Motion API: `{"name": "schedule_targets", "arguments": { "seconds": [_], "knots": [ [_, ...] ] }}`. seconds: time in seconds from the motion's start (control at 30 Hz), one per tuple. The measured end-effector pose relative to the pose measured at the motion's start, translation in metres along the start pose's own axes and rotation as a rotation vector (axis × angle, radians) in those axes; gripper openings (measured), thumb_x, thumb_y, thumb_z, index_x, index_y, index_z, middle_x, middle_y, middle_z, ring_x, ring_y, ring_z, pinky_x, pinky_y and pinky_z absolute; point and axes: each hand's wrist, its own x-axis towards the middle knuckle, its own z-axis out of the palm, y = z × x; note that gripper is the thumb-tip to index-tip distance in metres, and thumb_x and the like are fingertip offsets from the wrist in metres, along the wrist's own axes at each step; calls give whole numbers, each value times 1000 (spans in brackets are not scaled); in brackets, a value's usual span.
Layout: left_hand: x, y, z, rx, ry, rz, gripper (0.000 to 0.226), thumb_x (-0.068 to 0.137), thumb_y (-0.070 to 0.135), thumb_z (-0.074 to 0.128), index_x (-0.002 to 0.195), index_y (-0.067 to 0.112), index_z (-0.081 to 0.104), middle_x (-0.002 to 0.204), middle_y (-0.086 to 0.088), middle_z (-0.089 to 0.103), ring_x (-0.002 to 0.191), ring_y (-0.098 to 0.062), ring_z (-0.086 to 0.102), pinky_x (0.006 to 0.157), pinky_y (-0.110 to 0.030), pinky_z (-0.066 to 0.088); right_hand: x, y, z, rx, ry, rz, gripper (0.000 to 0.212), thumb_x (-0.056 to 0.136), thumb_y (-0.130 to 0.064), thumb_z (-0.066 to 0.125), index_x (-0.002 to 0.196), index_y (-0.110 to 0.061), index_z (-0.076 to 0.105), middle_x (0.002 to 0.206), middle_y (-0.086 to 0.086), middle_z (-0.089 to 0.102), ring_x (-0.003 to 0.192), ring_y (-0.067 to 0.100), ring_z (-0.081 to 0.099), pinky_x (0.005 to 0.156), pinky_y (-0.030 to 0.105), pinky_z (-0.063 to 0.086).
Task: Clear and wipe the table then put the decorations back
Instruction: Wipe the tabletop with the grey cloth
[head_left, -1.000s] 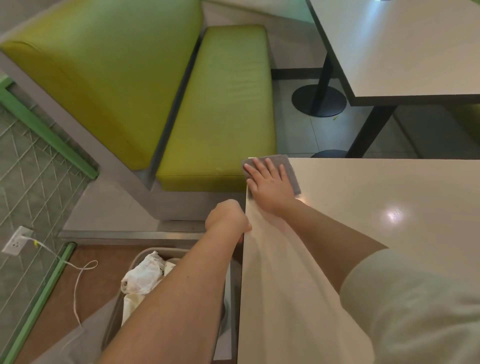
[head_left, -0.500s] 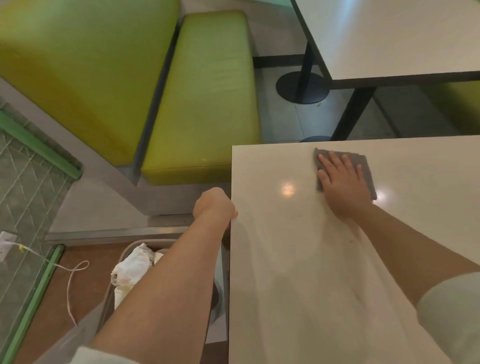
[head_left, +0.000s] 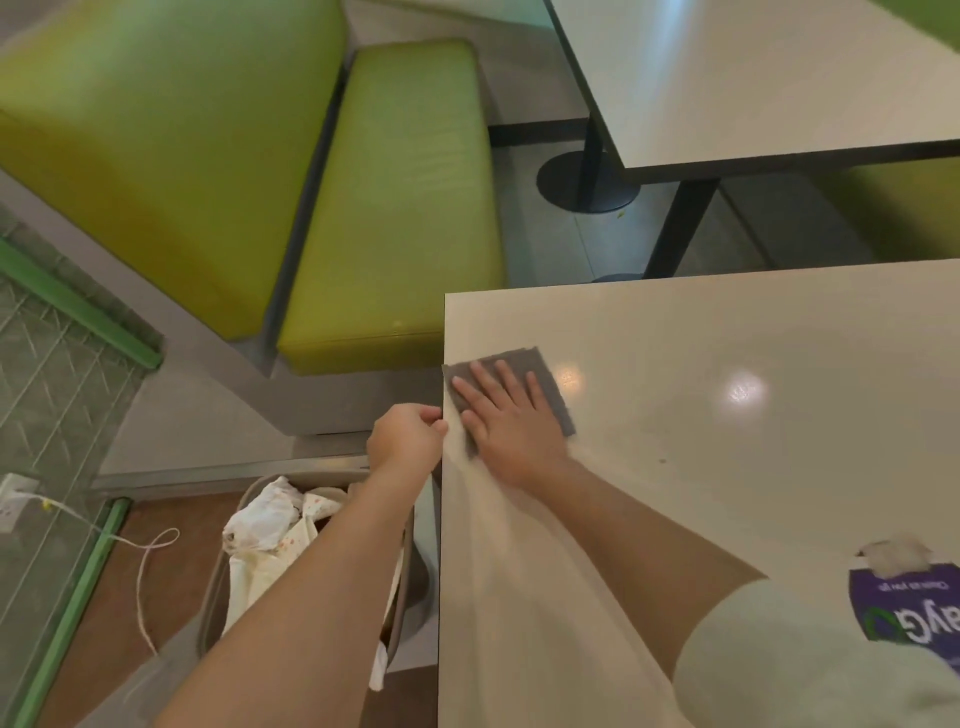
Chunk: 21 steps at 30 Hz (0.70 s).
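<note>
A grey cloth (head_left: 511, 387) lies flat on a cream table (head_left: 727, 415), at the table's left edge near its far corner. The right hand (head_left: 506, 423) presses down on the cloth with fingers straight and spread, palm flat, covering most of it; the cloth's far and right sides show past the fingertips. Just left of that hand, the left hand (head_left: 408, 439) is curled into a loose fist against the table's edge; whether it holds anything cannot be told. Below the left forearm, beside the table, stands a grey bin (head_left: 218, 587) with crumpled white paper (head_left: 270, 525) inside. Toward the person from the right hand, at the lower right of the tabletop, lies a purple packet (head_left: 906, 608) with white lettering, partly hidden by a pale sleeve (head_left: 810, 670). Beyond the hands, past the table's far edge, is a green bench seat (head_left: 405, 208) with a padded back. Farther right stands a second table (head_left: 753, 78) on dark legs.
</note>
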Motion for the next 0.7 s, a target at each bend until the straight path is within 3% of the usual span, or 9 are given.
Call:
{"name": "schedule_targets", "arguments": {
  "seconds": [0.07, 0.2, 0.27, 0.37, 0.47, 0.53, 0.6, 0.7],
  "knots": [
    [-9, 5, -1, 55, -34, 6, 30, 89, 14, 54, 106, 27, 74, 102, 2, 73, 96, -24, 67, 87, -31, 53, -9, 20, -6, 3, -2, -22, 49, 105, -43, 16, 153, -43, 9, 163, -15, 0, 150, 12, -9, 120, 42, -11],
    [-22, 8, 1, 95, -115, -8, 36, 90, 4, 43, 98, 19, 75, 96, -6, 71, 82, -27, 60, 65, -29, 45, -42, 90, -25, -11, 73, 189, 48, 105, -43, 15, 152, -44, 10, 163, -16, 3, 150, 12, -4, 120, 39, -8],
    [-29, 4, 6, 81, -113, -18, 35, 91, 2, 40, 104, 11, 71, 102, -10, 70, 87, -29, 59, 68, -29, 43, -61, 124, -35, -24, 86, 283, 48, 105, -42, 13, 153, -43, 8, 163, -16, 2, 150, 13, -4, 120, 39, -7],
    [-42, 3, 12, 57, -133, -56, 35, 96, 3, 34, 119, 5, 60, 118, -15, 63, 106, -34, 57, 85, -34, 47, -74, 142, -39, -4, 88, 389, 50, 104, -41, 13, 154, -42, 6, 163, -13, -1, 150, 14, -6, 121, 43, -6],
    [-54, 2, 15, 37, -181, -96, 37, 103, 16, 28, 132, 4, 47, 136, -20, 50, 122, -35, 49, 98, -36, 40, -67, 113, -31, 5, 105, 455, 51, 105, -41, 17, 155, -37, 9, 164, -10, 0, 151, 18, -4, 121, 45, -6],
    [-58, 1, 16, 29, -204, -111, 41, 103, 30, 28, 132, 8, 46, 139, -21, 44, 125, -36, 43, 103, -39, 38, -65, 72, -18, -13, 82, 357, 51, 104, -41, 15, 155, -36, 8, 164, -9, -1, 151, 18, -6, 120, 44, -7],
    [-60, 1, 16, 37, -225, -147, 44, 103, 39, 26, 130, 11, 47, 142, -20, 39, 132, -35, 34, 105, -39, 31, -69, 24, -2, 5, 39, 231, 58, 98, -46, 0, 155, -37, 6, 164, -9, -4, 150, 18, -10, 119, 44, -11],
    [-61, -7, 19, -33, -223, -201, 58, 100, 53, 26, 147, 20, 38, 151, -17, 29, 140, -36, 25, 115, -45, 25, -76, -19, 13, 44, -16, 91, 72, 86, -50, -14, 154, -39, 6, 163, -11, -4, 149, 16, -14, 118, 43, -16]
  ]
}}
